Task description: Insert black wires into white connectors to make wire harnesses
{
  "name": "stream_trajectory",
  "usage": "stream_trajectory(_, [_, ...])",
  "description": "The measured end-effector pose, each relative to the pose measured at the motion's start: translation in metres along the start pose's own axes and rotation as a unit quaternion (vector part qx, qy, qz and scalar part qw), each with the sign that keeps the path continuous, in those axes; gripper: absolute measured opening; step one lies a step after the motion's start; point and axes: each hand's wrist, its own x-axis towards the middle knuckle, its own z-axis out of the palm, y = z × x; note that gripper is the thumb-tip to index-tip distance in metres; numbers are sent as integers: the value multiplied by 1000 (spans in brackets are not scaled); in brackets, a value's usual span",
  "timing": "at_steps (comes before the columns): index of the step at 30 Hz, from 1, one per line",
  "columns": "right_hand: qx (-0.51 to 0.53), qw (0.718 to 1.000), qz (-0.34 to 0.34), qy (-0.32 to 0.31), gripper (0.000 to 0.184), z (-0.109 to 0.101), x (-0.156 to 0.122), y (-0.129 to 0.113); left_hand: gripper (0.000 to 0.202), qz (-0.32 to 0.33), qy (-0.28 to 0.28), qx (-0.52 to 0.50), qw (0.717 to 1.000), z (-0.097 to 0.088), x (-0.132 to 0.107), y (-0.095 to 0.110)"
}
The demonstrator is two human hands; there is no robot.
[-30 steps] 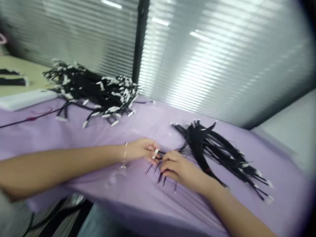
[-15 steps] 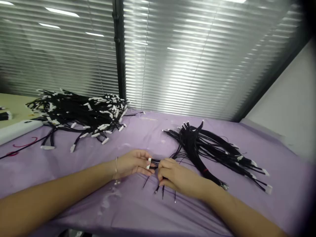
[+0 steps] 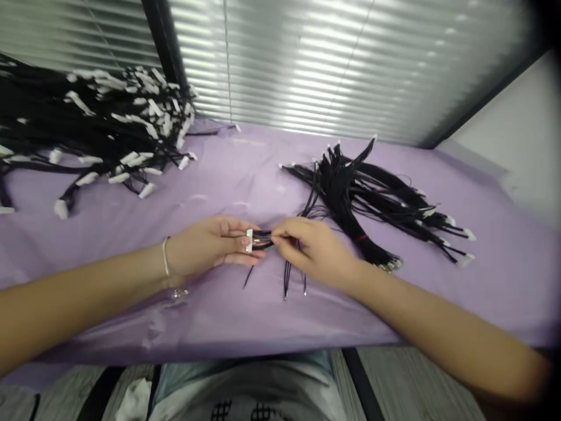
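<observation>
My left hand [image 3: 221, 241] grips a small white connector [image 3: 249, 240] between thumb and fingers, its wire side facing right. Several black wires [image 3: 263, 233] run from the connector towards my right hand [image 3: 309, 245]. The fingertips of that hand are pinched on a thin black wire, with a bare metal tip showing just short of the connector. Other loose black wires [image 3: 286, 280] with small metal ends hang below my right hand over the purple cloth. Behind it, more wires lead to a bundle of black wires [image 3: 339, 204] tied with a red band.
A large heap of black cables with white connectors [image 3: 109, 128] lies at the left. More cable ends with white connectors [image 3: 467, 258] spread out on the right. Purple cloth [image 3: 236, 187] covers the table, with window blinds [image 3: 284, 70] behind. The table's front edge is near my lap.
The camera has tilted down, bringing my lap and the floor into view. My right hand has gone from fingers wrapped around the wires to a fingertip pinch on one wire near the connector.
</observation>
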Motion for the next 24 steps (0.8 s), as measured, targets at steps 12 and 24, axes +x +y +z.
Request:
stream_trajectory(12, [7,994,107,0,15,0,2,-8,18,-34,14,-13,999,3,2,1])
stream_trajectory(24, [-12,999,46,20,10,3,2,-4,13,-38,-1,-24,999,2,5,3])
